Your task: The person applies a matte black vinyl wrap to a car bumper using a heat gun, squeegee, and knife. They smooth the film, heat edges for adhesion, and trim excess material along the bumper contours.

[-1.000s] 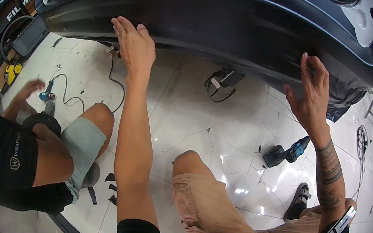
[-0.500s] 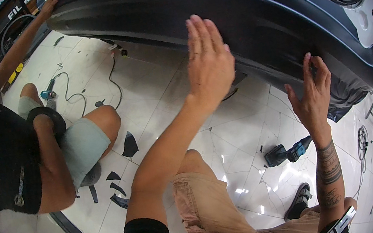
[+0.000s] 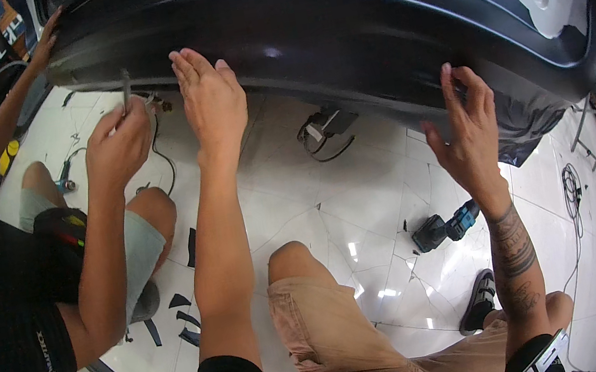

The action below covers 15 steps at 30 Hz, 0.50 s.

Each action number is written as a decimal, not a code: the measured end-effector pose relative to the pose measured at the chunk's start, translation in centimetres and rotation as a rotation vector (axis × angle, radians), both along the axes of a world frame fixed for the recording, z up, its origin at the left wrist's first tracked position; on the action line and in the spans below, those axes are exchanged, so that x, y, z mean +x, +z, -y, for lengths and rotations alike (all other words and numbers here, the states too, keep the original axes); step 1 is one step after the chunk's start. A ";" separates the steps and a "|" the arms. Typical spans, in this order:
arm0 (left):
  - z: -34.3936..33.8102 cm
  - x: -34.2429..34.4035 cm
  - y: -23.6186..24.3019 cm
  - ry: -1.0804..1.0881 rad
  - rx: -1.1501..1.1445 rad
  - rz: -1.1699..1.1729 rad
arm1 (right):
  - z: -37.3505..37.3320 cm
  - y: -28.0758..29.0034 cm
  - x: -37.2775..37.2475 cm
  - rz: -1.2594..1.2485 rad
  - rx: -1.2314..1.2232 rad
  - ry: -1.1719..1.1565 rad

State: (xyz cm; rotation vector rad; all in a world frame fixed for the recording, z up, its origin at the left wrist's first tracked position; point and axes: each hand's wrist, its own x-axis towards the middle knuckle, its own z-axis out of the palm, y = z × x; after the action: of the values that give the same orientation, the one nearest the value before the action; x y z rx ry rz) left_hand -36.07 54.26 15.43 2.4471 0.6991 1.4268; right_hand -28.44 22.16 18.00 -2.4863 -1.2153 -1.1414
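Note:
A dark matte bumper [image 3: 241, 34] of a car stretches across the top of the view, its skin smooth and faintly shiny. My left hand [image 3: 215, 105] lies flat along its lower part, fingers stretched out and holding nothing. At the right, the fingertips of my right hand [image 3: 465, 126] rest on the bumper, the thumb held apart. Loose black film [image 3: 535, 119] hangs in wrinkles beyond that hand, under the bumper's right end.
At my left a co-worker's hand [image 3: 119, 145] holds a thin tool [image 3: 126, 88] close to the bumper; the other touches its far left end. A blue-black cordless tool [image 3: 443, 229], cut dark scraps [image 3: 179, 300] and a coiled cable [image 3: 571, 191] lie on the tiled floor.
My left hand has slid left along the bumper, while my right stays against its right part. The co-worker's nearer hand has risen to the bumper with the thin tool.

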 end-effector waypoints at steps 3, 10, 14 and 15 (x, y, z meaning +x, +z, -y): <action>4.5 1.3 0.2 -0.031 0.077 -0.001 | 0.0 0.0 -0.1 -0.016 0.043 -0.001; 12.7 2.5 -0.8 -0.319 0.312 -0.079 | -0.9 0.8 -0.6 -0.060 0.044 0.062; 9.0 1.8 0.7 -0.195 0.273 -0.062 | 0.9 0.8 -0.2 -0.050 0.000 -0.014; 8.3 2.0 0.9 -0.186 0.214 0.000 | 1.0 0.8 -0.3 -0.048 -0.018 -0.033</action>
State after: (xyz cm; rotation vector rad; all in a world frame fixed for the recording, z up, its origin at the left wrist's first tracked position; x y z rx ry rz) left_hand -34.10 45.92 16.34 2.5895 0.3214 1.4964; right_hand -28.76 21.16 18.82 -2.5405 -1.1821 -1.0764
